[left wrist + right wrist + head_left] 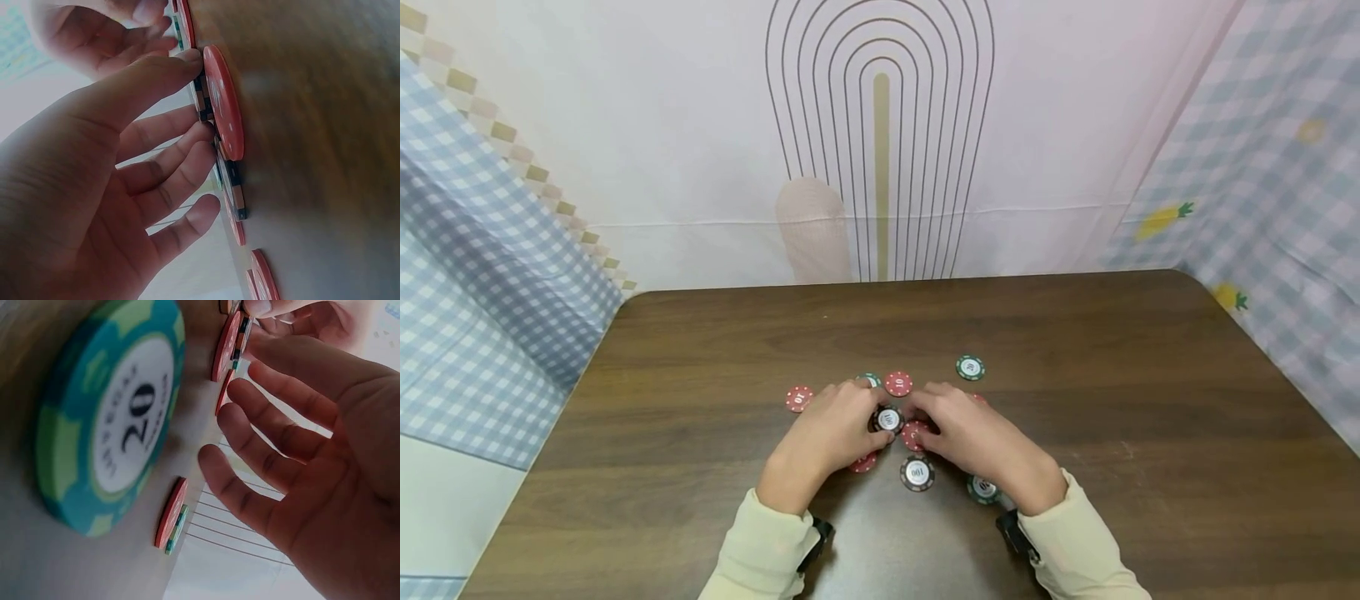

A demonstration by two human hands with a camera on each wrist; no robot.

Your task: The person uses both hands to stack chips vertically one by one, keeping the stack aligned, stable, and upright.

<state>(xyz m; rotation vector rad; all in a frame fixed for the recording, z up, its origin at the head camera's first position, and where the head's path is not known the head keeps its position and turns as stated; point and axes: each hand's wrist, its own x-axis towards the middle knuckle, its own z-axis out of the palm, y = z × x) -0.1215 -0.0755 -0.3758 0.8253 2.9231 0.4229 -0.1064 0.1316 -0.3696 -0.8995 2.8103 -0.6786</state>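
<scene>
Brown tabletop bears a black chip between both hands.

The far green chip reads 20; the near green chip shows a large 20 ringed by small lettering too blurred to read surely. The farther black chip and the nearer black chip carry 100, the latter upside down. The central red chip says 10, the leftmost red chip an inverted 10.
</scene>
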